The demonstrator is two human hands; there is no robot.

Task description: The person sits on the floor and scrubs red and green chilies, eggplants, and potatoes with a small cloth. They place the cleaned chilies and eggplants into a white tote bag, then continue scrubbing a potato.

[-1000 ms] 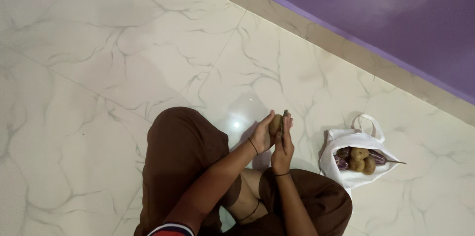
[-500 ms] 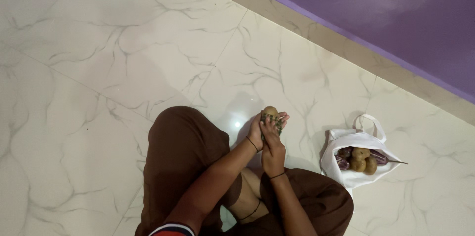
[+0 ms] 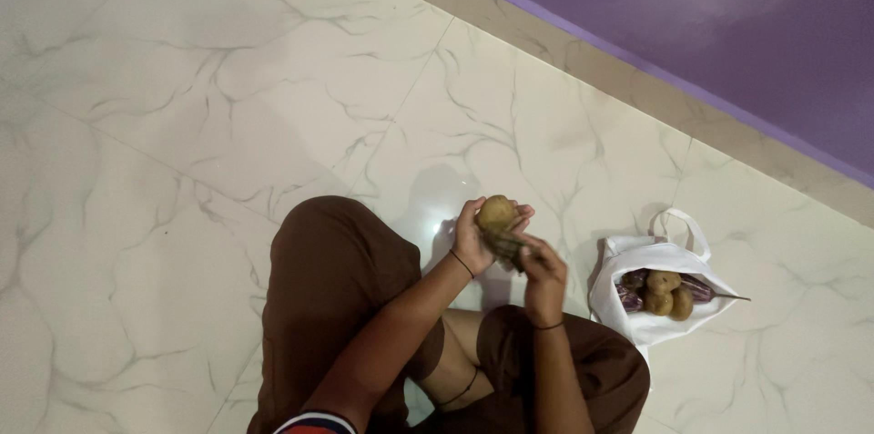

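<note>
In the head view, we saw the left hand [image 3: 472,235] holding a brown potato [image 3: 496,213], with the fingers curled around it from the left and from below. The potato was lifted over the white marble floor [image 3: 182,124], just in front of the knees in brown trousers [image 3: 332,270]. The right hand [image 3: 544,277] was just right of the potato and a little lower; its fingers were pinching a small dark scrubbing pad [image 3: 510,247] that touched the lower side of the potato. Well to the right of the potato, a white bag [image 3: 651,261] lay open on the floor, with more potatoes [image 3: 665,293] and purple eggplants [image 3: 696,288] inside. Beyond the potato stood a purple wall [image 3: 728,15].
</note>
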